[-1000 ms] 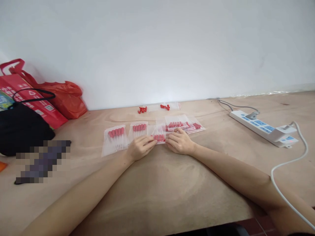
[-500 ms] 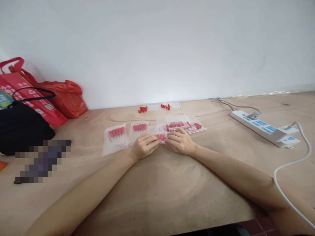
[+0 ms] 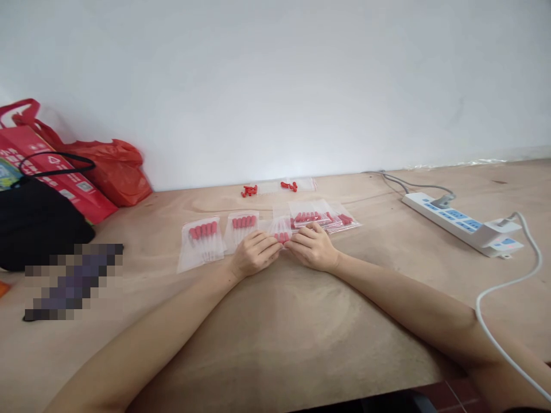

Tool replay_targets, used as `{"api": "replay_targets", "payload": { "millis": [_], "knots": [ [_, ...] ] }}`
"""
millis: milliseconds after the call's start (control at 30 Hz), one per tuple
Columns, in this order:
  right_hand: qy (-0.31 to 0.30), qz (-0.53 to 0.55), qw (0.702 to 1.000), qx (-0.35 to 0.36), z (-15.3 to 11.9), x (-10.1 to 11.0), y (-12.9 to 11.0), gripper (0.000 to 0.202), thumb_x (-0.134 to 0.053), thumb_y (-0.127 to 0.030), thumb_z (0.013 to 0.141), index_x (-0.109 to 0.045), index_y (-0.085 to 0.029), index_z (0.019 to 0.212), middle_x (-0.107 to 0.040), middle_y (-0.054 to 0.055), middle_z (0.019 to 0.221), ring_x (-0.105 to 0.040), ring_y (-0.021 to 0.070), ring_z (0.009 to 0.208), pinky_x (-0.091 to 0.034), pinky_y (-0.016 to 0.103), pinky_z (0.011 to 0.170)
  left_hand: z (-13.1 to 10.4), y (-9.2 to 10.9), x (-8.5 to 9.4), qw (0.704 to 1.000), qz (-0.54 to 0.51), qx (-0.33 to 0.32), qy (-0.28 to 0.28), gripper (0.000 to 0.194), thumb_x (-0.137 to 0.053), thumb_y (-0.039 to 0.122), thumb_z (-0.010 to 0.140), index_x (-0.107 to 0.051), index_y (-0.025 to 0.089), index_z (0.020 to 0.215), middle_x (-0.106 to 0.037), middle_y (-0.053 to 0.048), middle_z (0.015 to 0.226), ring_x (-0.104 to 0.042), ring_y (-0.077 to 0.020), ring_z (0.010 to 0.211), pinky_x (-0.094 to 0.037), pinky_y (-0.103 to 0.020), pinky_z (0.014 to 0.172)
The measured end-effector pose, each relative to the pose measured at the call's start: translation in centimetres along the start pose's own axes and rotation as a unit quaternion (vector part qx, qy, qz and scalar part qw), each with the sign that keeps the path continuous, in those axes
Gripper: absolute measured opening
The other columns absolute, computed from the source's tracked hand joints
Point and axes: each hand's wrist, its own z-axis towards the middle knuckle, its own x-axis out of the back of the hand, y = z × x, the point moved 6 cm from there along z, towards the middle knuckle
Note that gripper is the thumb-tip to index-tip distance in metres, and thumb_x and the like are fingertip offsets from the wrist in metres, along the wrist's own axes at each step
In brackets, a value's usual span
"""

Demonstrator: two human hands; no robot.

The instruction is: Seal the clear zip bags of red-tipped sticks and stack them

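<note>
Head view over a plywood tabletop [image 3: 275,344] set against a white wall [image 3: 275,80]. Left hand [image 3: 253,253] and right hand [image 3: 313,248] side by side at centre, fingertips meeting over a small clear bag [image 3: 280,230] of red-capped pieces; both hands curled narrow and pinching the near edge of that bag, which lies on the tabletop between them. Just left of the left hand, two more clear bags flat on the wood — a middle bag [image 3: 241,227] and a far-left bag [image 3: 201,242], each with a row of red caps near the top. Just beyond the right hand, a stack of filled bags [image 3: 321,217], overlapping and fanned to the right. Farther back, near the wall, loose red pieces [image 3: 249,191] and a nearly flat clear bag [image 3: 297,185] with a few red pieces on it. At right, well apart from the hands, a white power strip [image 3: 460,222] with blue sockets, one plug seated near its far end, an adapter at its near end, and a white cord [image 3: 508,321] looping toward the near edge. At left, a black bag [image 3: 38,223] in front of a red paper bag [image 3: 55,172] and a red plastic bag [image 3: 116,172]; a blurred dark patch [image 3: 73,281] on the tabletop beside them — contents not readable.
</note>
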Motion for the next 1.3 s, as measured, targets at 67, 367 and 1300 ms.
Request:
{"api": "replay_targets", "payload": {
  "millis": [67, 367, 1300],
  "knots": [
    [-0.01, -0.006, 1.0, -0.013, 0.1, -0.2, 0.0, 0.016, -0.044, -0.016, 0.081, -0.058, -0.018, 0.073, -0.058, 0.0, 0.066, -0.042, 0.0113, 0.065, -0.027, 0.029, 0.065, 0.0, 0.0, 0.0, 1.0, 0.005, -0.004, 0.002, 0.007, -0.052, 0.017, 0.076, -0.056, 0.016, 0.082, -0.064, -0.002, 0.077, -0.058, -0.0119, 0.069, -0.048, -0.027, 0.065],
    [-0.012, -0.008, 1.0, -0.019, 0.0, -0.4, 0.2, 0.015, -0.044, -0.017, 0.081, -0.058, -0.018, 0.074, -0.057, -0.001, 0.066, -0.042, 0.0111, 0.066, -0.026, 0.029, 0.067, 0.3, 0.2, 0.1, 1.0, 0.016, 0.004, 0.019, 0.006, -0.051, 0.015, 0.076, -0.054, 0.014, 0.081, -0.062, -0.003, 0.075, -0.056, -0.0115, 0.067, -0.046, -0.027, 0.066],
    [-0.016, 0.011, 0.996, -0.092, -0.9, -0.6, 2.0, 0.021, -0.045, -0.021, 0.083, -0.055, -0.017, 0.065, -0.055, -0.002, 0.059, -0.043, 0.01, 0.064, -0.024, 0.03, 0.07, -1.7, -2.0, 0.9, 0.993, 0.031, 0.094, -0.057, 0.019, -0.053, 0.027, 0.078, -0.057, 0.014, 0.09, -0.063, -0.007, 0.085, -0.058, -0.0163, 0.08, -0.048, -0.029, 0.074]
  ]
}}
